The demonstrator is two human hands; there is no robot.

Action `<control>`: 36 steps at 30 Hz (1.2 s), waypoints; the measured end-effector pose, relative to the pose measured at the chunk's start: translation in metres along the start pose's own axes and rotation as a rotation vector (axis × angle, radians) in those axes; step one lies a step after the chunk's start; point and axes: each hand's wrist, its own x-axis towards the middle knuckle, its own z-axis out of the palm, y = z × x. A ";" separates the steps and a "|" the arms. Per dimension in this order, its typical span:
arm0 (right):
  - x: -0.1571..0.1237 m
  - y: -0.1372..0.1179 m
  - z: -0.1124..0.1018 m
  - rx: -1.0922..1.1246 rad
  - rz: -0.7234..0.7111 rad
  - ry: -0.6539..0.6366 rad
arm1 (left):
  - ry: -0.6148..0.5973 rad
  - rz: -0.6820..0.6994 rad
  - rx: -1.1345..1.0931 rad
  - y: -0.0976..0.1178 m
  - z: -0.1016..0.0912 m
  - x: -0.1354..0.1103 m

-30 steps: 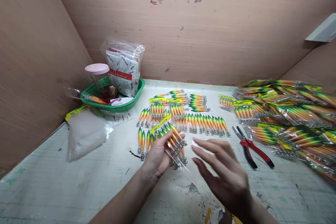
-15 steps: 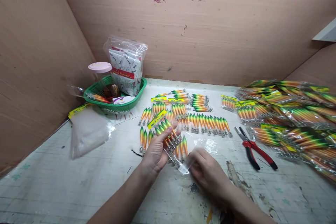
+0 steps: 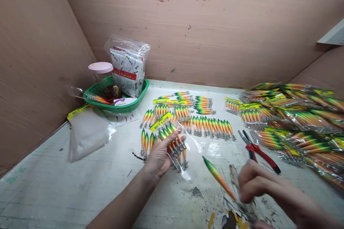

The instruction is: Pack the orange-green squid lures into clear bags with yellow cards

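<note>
My left hand [image 3: 160, 155] is closed around a clear packet of lures [image 3: 172, 139] with a yellow header card, held just above the table. My right hand [image 3: 262, 184], fingers pinched, holds one loose green-and-orange lure [image 3: 218, 176] by its lower end, off to the right of the packet and low over the table. Rows of loose lures [image 3: 206, 125] lie on the table behind the packet.
Red-handled pliers [image 3: 258, 150] lie right of centre. A heap of filled lure packets [image 3: 298, 121] fills the right side. A green basket [image 3: 115, 98] with a jar and a bag stands at the back left, empty clear bags [image 3: 87, 134] beside it. Wooden walls close the back and left.
My right hand has drawn back to the right from the packet's open end, now carrying a single lure. My left hand still holds the packet in about the same place.
</note>
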 end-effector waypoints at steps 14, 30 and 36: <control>0.047 0.007 0.068 -0.342 -0.202 0.284 | -0.034 0.005 0.025 -0.012 0.003 -0.006; 0.053 0.011 0.077 -0.197 -0.082 0.356 | -0.094 0.026 0.070 -0.018 0.001 -0.007; 0.055 0.008 0.071 -0.266 -0.172 0.280 | -0.170 0.003 0.069 -0.019 0.002 -0.012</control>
